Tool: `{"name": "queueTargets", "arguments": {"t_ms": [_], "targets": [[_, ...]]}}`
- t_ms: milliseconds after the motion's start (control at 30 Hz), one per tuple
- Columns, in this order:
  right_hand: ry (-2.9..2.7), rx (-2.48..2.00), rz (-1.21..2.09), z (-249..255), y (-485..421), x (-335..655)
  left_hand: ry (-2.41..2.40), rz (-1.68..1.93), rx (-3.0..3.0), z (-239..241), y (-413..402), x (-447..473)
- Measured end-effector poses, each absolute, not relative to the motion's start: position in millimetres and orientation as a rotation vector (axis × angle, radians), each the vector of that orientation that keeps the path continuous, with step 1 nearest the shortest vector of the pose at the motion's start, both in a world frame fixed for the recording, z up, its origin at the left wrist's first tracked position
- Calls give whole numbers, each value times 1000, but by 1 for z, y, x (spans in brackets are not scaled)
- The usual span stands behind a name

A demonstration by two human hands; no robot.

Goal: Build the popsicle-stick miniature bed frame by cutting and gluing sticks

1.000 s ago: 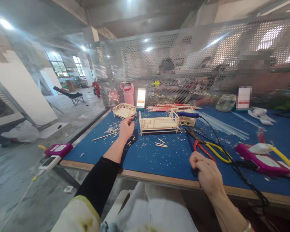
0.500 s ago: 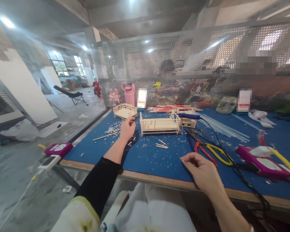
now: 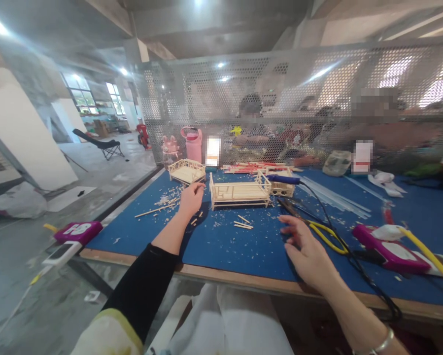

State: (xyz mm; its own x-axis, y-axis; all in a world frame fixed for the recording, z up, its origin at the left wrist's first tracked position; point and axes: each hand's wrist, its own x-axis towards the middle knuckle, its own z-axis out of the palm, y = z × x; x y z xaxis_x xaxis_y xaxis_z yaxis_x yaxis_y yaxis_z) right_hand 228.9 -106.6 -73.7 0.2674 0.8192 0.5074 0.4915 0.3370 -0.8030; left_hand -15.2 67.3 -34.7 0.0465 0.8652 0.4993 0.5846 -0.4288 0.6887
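My left hand (image 3: 190, 199) is stretched out over the blue table (image 3: 243, 246), its fingers pinched on a small wooden stick just left of a little wooden model bed (image 3: 239, 190). Loose sticks (image 3: 242, 223) and wood chips lie around it. My right hand (image 3: 307, 251) hovers low over the mat near the front edge, fingers spread and empty, covering the red-handled pliers and beside the yellow-handled cutters (image 3: 326, 235).
Two more model beds (image 3: 186, 170) (image 3: 282, 183) stand further back. A blue-handled tool (image 3: 284, 179) with a black cable, pink devices (image 3: 389, 249) (image 3: 77, 231), a pink bottle (image 3: 193, 144) and red sticks lie around. A perforated metal screen (image 3: 317, 98) closes the back; people sit behind it.
My right hand has uncurled from a loose fist and moved forward over the pliers with fingers spread. My left hand stayed by the model bed. The view shifted slightly.
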Motion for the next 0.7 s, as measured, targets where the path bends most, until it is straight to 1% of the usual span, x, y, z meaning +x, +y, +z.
{"name": "queueTargets", "arguments": {"t_ms": [67, 200, 300, 367, 433, 567, 633, 700], "targets": [[-1435, -1370, 204, -65, -91, 245, 1468, 1307, 2050, -35, 68, -15], [-1423, -1563, 67, -32, -53, 272, 1473, 1326, 2040, -35, 71, -15], [-1561, -1724, -265, -5, -25, 281, 1458, 1354, 2006, -35, 70, -14], [-1671, -1864, -412, 9, -6, 283, 1432, 1361, 2004, -34, 68, -14], [-1777, -2024, -411, 15, 14, 285, 1414, 1351, 2020, -32, 66, -13], [-1904, -2254, -196, 11, 49, 292, 1429, 1314, 2049, -31, 63, -11], [-1972, -2259, -156, 3, 61, 298, 1444, 1293, 2056, -30, 61, -11], [-1989, -2182, -189, -5, 67, 304, 1450, 1277, 2065, -30, 60, -10]]}}
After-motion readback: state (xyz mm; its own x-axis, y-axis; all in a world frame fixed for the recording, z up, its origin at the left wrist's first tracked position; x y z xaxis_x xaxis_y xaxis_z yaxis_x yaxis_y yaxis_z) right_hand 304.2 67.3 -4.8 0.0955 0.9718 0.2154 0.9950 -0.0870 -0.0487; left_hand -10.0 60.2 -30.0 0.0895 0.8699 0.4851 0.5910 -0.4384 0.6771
